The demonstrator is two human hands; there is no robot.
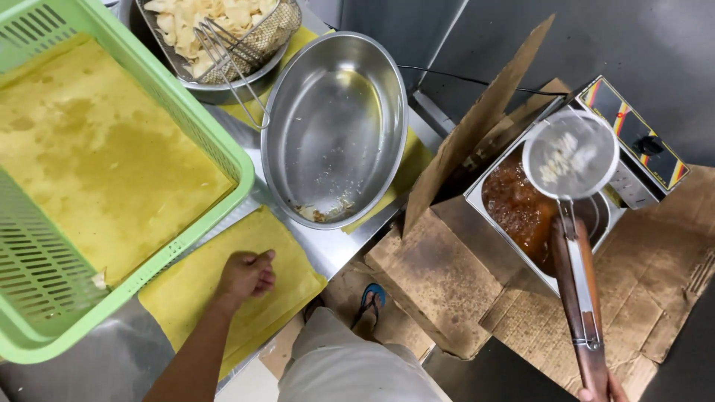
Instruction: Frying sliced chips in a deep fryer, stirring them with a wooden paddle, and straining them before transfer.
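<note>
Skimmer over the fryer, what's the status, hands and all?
Right hand grips the skimmer handle, mesh holding pale chips above the bubbling fryer. Left hand rests closed on yellow paper. Nothing blocking.

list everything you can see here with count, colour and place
plastic crate: one, green, lined with oil-stained yellow paper, left
yellow paper sheet: one, on the steel table, under the left hand
oval steel basin: one, silver, near empty, centre
wire basket of pale fried pieces: one, in a steel bowl, top
fryer: one, steel, dark bubbling oil, right
mesh skimmer: one, wooden handle, holding pale pieces over the fryer
cardboard: brown sheets, around the fryer on the floor
sandal: one, blue, bottom centre
left hand: resting on the paper
right hand: gripping the skimmer handle's end
</note>
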